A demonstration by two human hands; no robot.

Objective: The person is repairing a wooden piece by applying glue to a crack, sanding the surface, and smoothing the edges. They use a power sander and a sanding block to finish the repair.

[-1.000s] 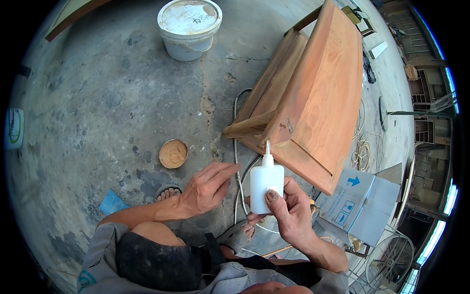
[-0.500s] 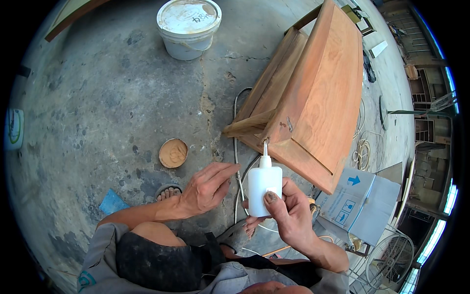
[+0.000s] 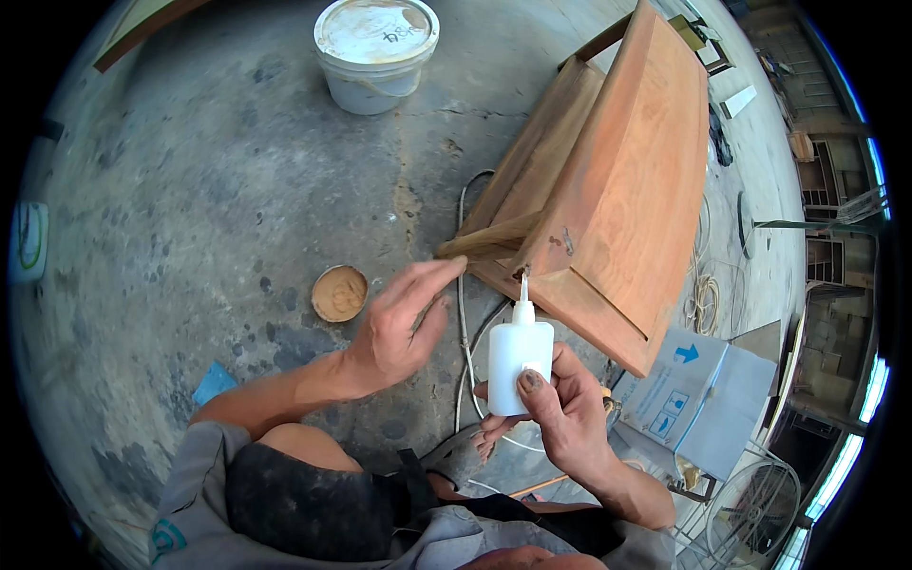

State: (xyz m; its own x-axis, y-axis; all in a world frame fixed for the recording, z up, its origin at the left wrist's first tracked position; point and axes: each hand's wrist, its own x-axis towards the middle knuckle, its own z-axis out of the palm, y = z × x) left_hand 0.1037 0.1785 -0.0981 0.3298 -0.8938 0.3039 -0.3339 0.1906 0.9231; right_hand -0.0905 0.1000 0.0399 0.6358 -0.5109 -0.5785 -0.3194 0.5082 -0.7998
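Right hand (image 3: 560, 418) grips white plastic squeeze bottle (image 3: 519, 353), nozzle at reddish wooden cabinet (image 3: 617, 190) corner; left hand (image 3: 404, 318) open, empty, fingertips at joint. Gluing step; likely needs steady squeeze.

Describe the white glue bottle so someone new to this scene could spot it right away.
Find the big reddish wooden cabinet lying on the concrete floor. At its near lower corner, the right hand holds the bottle upright, nozzle at the wood. It is small, white and hand-held, unlike the far white bucket.
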